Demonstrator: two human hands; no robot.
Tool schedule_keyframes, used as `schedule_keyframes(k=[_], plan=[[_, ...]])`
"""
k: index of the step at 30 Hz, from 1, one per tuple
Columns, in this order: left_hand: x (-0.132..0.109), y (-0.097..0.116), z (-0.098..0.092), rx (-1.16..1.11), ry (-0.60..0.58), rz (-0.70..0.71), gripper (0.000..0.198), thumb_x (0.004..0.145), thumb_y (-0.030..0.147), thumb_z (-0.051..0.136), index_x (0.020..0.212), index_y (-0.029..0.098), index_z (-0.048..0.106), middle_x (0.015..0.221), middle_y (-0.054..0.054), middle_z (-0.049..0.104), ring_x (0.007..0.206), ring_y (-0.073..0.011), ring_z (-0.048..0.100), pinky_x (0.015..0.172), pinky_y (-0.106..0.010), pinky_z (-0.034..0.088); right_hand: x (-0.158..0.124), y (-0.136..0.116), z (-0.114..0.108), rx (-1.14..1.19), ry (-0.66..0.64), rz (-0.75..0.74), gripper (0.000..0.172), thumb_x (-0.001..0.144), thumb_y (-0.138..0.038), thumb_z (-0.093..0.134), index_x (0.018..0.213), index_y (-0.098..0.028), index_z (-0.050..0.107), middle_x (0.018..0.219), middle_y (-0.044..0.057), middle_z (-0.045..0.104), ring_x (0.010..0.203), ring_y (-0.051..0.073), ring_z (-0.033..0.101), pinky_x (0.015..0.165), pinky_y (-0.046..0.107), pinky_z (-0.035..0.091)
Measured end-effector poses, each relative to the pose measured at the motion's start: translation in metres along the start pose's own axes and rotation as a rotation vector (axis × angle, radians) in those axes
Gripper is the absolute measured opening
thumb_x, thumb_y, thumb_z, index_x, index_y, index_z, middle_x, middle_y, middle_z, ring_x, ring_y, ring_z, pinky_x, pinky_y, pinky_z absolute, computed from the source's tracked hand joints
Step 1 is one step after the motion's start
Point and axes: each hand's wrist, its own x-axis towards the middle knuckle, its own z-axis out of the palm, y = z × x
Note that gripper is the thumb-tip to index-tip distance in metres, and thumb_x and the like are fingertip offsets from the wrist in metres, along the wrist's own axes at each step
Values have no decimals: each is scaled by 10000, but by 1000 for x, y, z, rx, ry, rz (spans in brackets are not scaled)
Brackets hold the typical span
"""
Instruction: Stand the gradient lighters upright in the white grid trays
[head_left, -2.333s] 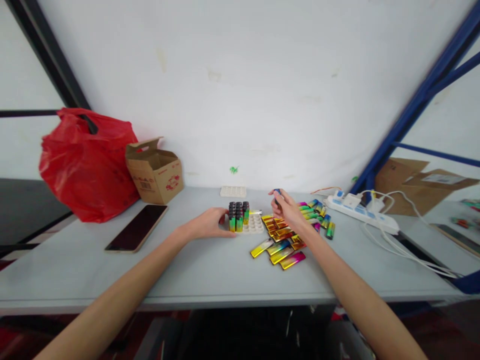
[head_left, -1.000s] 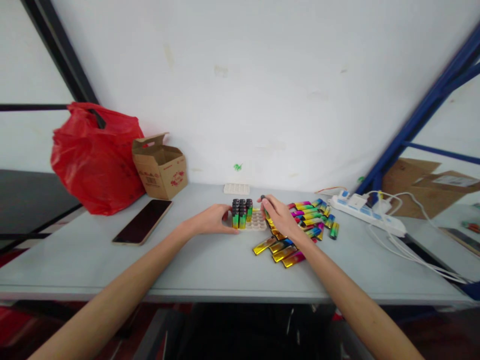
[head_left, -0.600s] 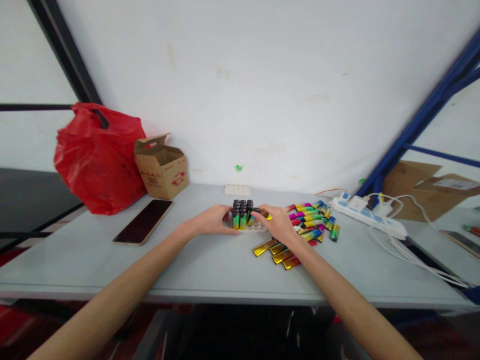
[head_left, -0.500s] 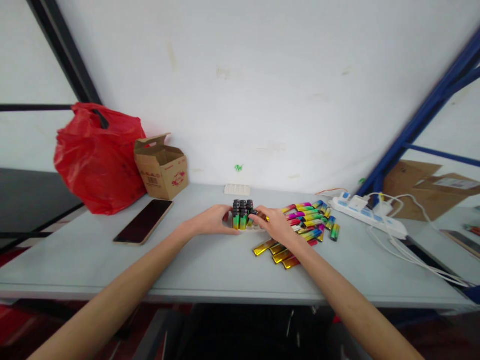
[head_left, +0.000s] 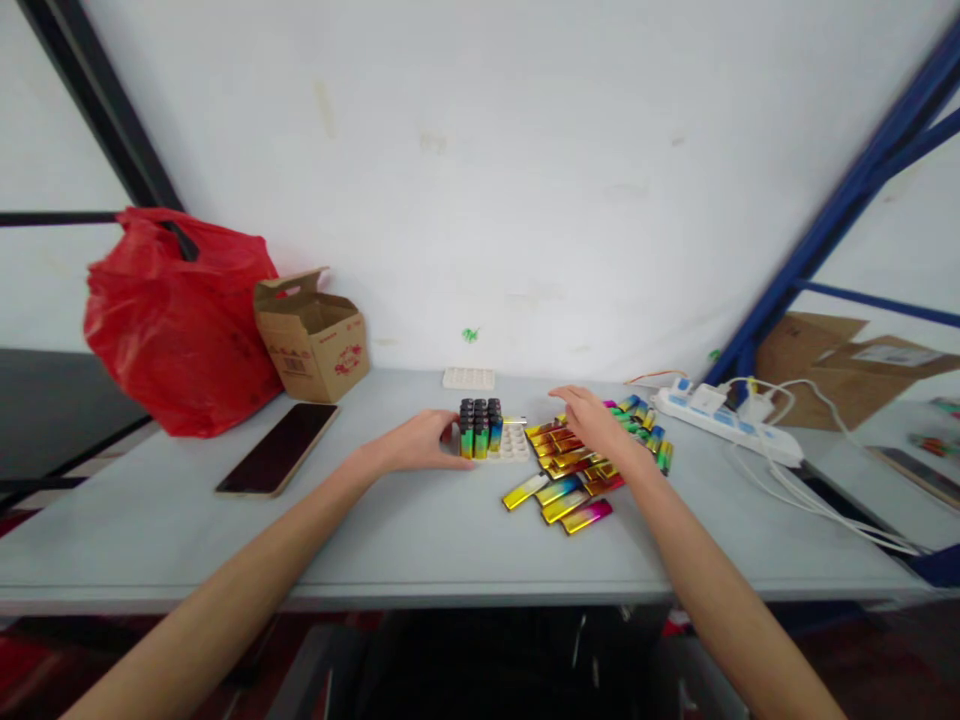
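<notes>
Several lighters (head_left: 475,430) with black tops and green, yellow and blue bodies stand upright in rows at the left part of a white holed tray (head_left: 514,443). My left hand (head_left: 424,440) closes round the tray's left end, thumb along the front, its other fingertips partly hidden behind the lighters. The tray's right part shows bare holes, with one thin light-coloured piece lying across the back. Over a heap of shiny gold and rainbow-coloured lighters (head_left: 568,484) hangs my right hand (head_left: 596,420), fingers stretched out to the left and holding nothing visible.
Behind the work lies a second white holed tray (head_left: 469,379) near the wall. At left are a phone (head_left: 279,450), an opened cardboard box (head_left: 322,345) and a red plastic bag (head_left: 180,330). A power strip (head_left: 727,425) with plugs and white cables runs along the right.
My right hand has left the lighters in the tray and moved right, over the heap. A blue-bodied lighter now shows upright at the front of the right row. The view has shifted slightly.
</notes>
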Motion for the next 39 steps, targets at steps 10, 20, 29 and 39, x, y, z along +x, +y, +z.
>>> schedule_keyframes(k=[10,20,29,39], plan=[[0,1,-1,-2,-20,-15,665,748,728,781,1120,181,712,1022,-68,778,856,-263,702,718,-318,496,5,46,-5,-62,-268,104,302,1013,-191,610,1255,-157,788,1260,162,784,1166,290,729,1065,394,533],[0,-2,0,8,4,2,665,735,751,782,1076,183,721,984,-69,769,820,-254,685,702,-330,494,6,30,-11,210,103,162,364,1061,-345,480,1200,-152,756,893,86,748,826,223,675,847,348,516],[0,0,0,-46,-13,22,650,754,695,794,1155,189,716,1045,-59,782,872,-255,702,736,-311,503,13,-23,1,1033,260,459,534,761,-711,811,846,-195,705,743,-16,599,645,129,478,615,267,430],[0,0,0,-24,-8,-2,649,727,721,789,1082,182,720,943,-58,759,806,-251,679,682,-308,475,12,-69,4,1520,28,406,551,807,-755,784,915,-254,583,631,-90,422,530,100,419,540,232,417]])
